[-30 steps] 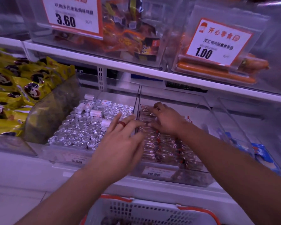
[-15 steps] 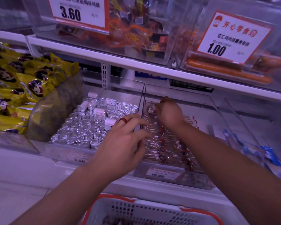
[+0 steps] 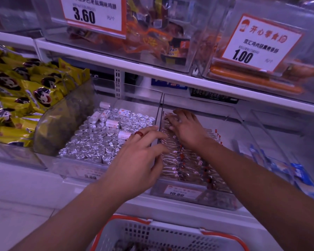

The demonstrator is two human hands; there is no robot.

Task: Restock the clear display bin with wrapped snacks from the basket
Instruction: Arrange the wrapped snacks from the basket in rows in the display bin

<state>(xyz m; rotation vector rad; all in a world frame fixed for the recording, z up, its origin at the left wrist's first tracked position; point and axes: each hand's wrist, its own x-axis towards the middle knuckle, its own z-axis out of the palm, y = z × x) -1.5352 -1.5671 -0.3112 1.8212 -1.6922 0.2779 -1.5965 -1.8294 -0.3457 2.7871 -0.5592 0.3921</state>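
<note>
Shelf (image 3: 170, 82): white, runs across the view from 9 to 3 o'clock, carrying a row of transparent bins.
Clear display bin (image 3: 230, 122): just right of centre, transparent walls, a price tag reading 10.80 on its front; its long axis runs from the 6 o'clock front edge back toward 12 o'clock.
Basket (image 3: 163, 234): at 6 o'clock, white lattice plastic with an orange rim, below the shelf edge; dark contents too blurred to tell.
Neighbouring bin (image 3: 105, 140): at 10 o'clock of the display bin, packed with silver foil rolls.
Wrapped snacks (image 3: 188, 160): small clear-wrapped brown pieces with red and white marks, laid in close rows filling the bin's left and front part; the rows follow the bin's long axis.
Left hand (image 3: 138, 156): fingers nearly straight, flat across the divider onto the snacks; grip open, holding nothing.
Right hand (image 3: 185, 129): deeper in the bin toward 12 o'clock, palm down, fingers bent on the rear snacks; whether it pinches one I cannot tell.
Red ring (image 3: 139, 133): on a left finger.
</note>
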